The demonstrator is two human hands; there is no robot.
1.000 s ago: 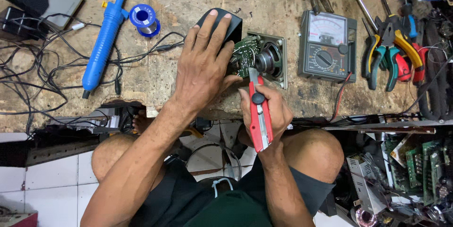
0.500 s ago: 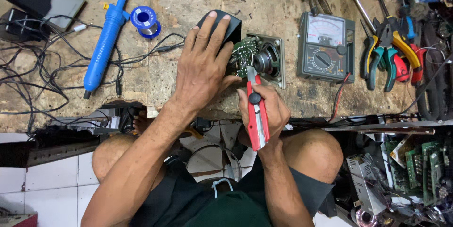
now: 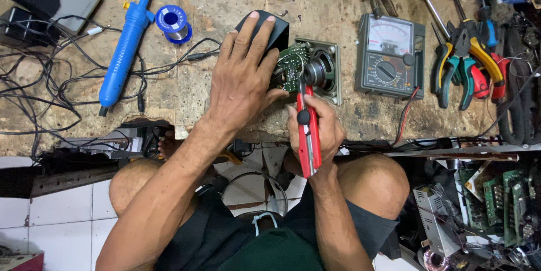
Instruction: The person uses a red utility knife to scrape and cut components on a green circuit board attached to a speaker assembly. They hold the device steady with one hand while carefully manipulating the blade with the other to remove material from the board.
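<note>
Right hand: the right hand [image 3: 315, 130] is gripping a red utility knife [image 3: 309, 130], fingers clenched around its handle, at the near edge of the surface, just in front of the speaker.
Knife tip: it is pointing away from the person and touching the green circuit board [image 3: 293, 66] at the speaker's left side.
Left hand: the left hand [image 3: 242, 79] is lying palm down left of the speaker, fingers spread and pressing on a black housing [image 3: 277, 30]; the thumb is reaching toward the board.
Speaker: the small square-framed speaker [image 3: 322, 71] is sitting on the worn wooden surface [image 3: 214, 0], touching the board.
Right of the speaker: an analog multimeter [image 3: 390, 56] is lying just beside it, with pliers [image 3: 459, 68] farther right.
Left of the speaker: a blue desoldering pump [image 3: 128, 37] and a solder spool [image 3: 173, 23] are lying well apart from it, beyond tangled black cables [image 3: 39, 79].
</note>
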